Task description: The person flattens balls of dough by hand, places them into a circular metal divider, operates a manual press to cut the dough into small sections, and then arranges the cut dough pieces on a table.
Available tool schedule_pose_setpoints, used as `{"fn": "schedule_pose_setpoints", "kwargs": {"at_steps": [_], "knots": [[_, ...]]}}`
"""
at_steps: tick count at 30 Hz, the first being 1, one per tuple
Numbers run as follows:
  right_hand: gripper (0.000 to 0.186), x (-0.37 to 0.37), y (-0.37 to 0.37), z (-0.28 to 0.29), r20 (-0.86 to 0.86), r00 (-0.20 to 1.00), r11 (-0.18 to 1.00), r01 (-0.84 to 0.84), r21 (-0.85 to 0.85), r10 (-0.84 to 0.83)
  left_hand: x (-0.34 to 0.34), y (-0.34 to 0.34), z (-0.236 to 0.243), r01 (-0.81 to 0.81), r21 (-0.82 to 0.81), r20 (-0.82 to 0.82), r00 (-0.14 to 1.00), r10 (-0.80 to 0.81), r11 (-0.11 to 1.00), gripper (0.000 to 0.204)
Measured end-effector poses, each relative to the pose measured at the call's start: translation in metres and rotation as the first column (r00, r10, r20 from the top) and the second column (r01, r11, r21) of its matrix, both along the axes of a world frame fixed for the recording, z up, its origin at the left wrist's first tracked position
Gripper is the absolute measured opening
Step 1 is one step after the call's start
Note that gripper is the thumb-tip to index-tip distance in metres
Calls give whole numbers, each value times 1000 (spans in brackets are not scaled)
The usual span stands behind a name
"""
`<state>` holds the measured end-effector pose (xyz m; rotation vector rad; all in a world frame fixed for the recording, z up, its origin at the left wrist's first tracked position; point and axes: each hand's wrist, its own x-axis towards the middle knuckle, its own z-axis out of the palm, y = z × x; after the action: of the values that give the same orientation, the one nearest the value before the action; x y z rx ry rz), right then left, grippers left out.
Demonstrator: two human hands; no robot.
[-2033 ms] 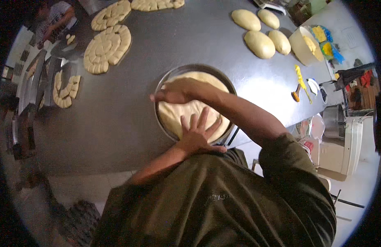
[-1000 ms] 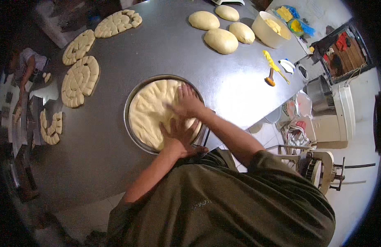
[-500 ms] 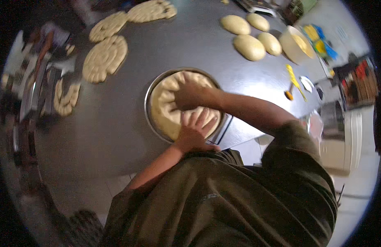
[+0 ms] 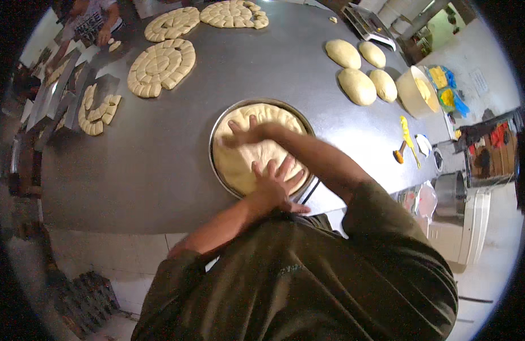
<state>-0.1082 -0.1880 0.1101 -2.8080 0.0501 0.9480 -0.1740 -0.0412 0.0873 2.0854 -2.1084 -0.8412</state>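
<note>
A wide disc of pale dough [image 4: 239, 166] fills a round metal pan [image 4: 211, 149] near the front edge of the table. My left hand [image 4: 272, 183] lies on the near right part of the dough, fingers spread, its thumb pointing toward my shirt. On the upper left part of the dough is my right hand [image 4: 248, 134], fingers apart and slightly blurred. Its forearm crosses above the pan's right side. Dimples and folds mark the dough along its far edge. Neither hand grasps anything.
Coils of cut dough pieces [image 4: 162, 68] lie at the far left. Dough balls [image 4: 356, 86] sit at the far right beside a white tub [image 4: 413, 94], a yellow-smeared brush [image 4: 400, 154] and a scale [image 4: 369, 25]. Another person [image 4: 95, 23] stands beyond metal trays [image 4: 61, 85].
My right hand has moved left across the dough, and its fingers now show spread. My left hand stays on the near right part. The whole view has shifted.
</note>
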Motion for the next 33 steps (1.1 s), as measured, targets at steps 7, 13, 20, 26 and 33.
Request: {"fn": "schedule_pose_setpoints", "kwargs": {"at_steps": [7,13,20,26,33], "knots": [[96,-24,-42,-57,155,984,984,113,-135,-91,-9,0,-31,139,-196,107,987,-119,971,117],[97,-41,-52,7,274,636,660,510,552,-721,5,29,-41,-187,-369,-273,958,86,910,104],[137,-118,33,-57,240,455,501,843,195,-858,61,63,-5,159,160,141,973,-182,974,72],[118,-138,-5,-37,-89,890,881,456,124,-448,89,83,-37,135,-359,132,987,-92,924,71],[78,-70,1,27,332,931,980,186,-66,-154,120,105,-68,-492,-696,-129,802,583,524,67]]}}
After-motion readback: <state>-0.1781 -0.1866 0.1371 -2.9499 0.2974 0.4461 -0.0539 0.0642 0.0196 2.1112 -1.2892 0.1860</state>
